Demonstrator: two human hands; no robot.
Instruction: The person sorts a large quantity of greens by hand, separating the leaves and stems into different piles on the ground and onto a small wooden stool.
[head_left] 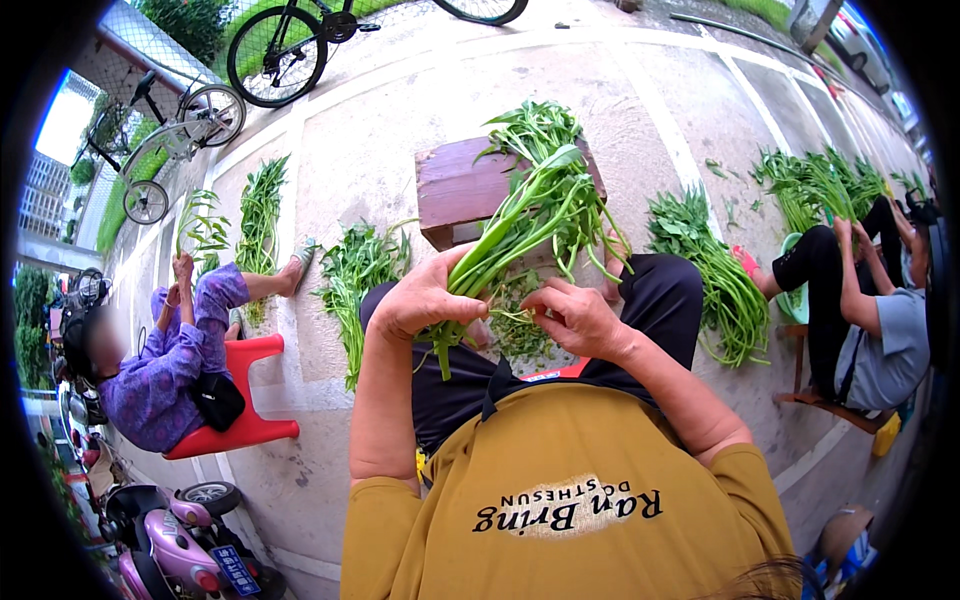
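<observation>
A bunch of water spinach [520, 222], long green stems with narrow leaves, lies across my left hand [428, 297]. My left fingers and thumb are wrapped round its lower stems, and its leafy end rests over a dark red wooden stool [455, 185] in front of me. My right hand [582, 318] is just right of the cut ends, with thumb and forefinger pinched together. Whatever is between those fingertips is too small to tell. Below the two hands, between my knees, small leaf and stem trimmings [520, 335] are heaped on the ground.
Piles of water spinach lie on the concrete left [365, 270] and right [712, 280] of me. A person sits on a red plastic stool [245, 400] at left; others sit at right by a green basin [795, 285]. Bicycles [278, 55] and a pink scooter [175, 550] stand farther out.
</observation>
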